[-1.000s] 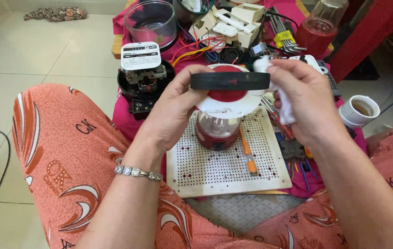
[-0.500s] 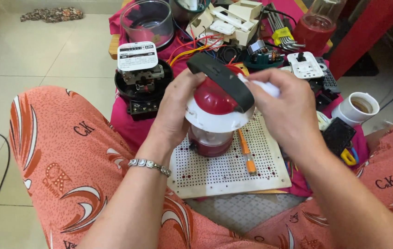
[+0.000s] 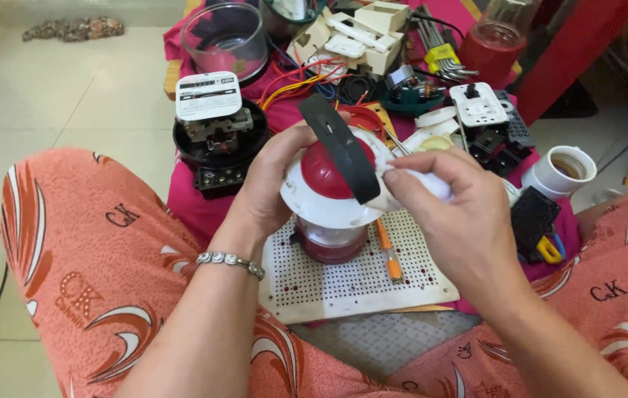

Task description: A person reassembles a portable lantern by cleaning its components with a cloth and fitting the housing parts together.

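Head cam: my right hand [image 3: 461,221] pinches a white cloth [image 3: 432,184] on the lamp [image 3: 332,199] top's right edge. Left hand [image 3: 273,180] cups lamp's left side, over the pegboard [image 3: 358,284]. Black handle [image 3: 339,147] runs near-to-far across the red dome. Meter [image 3: 214,136] further left.

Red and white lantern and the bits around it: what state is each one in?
Red and white plastic lantern: upright on the white perforated board, black handle raised.
Left hand: grip on the lantern's top.
Right hand: pinching a white cloth against the lantern.
Orange screwdriver: lying flat on the board.
White cup: upright.
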